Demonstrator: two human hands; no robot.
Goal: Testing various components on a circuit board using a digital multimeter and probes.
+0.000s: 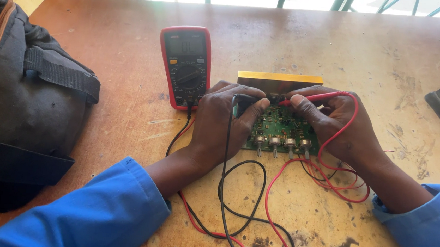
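Both hands close on probes: left hand (223, 123) holds the black probe (236, 105), right hand (337, 125) the red probe (313, 97), tips meeting over the green circuit board (281, 127) between them.

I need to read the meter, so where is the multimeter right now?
In the head view the red multimeter lies on the wooden table, left of centre, just beyond the left hand and beside the green circuit board.

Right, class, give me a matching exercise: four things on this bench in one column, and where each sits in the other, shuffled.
Things:
1. meter
2. bag
3. red probe
4. circuit board

Places:
A. in the right hand
B. far left of the table
C. between both hands
D. behind the left hand

Pairs: 1-D, 2-B, 3-A, 4-C
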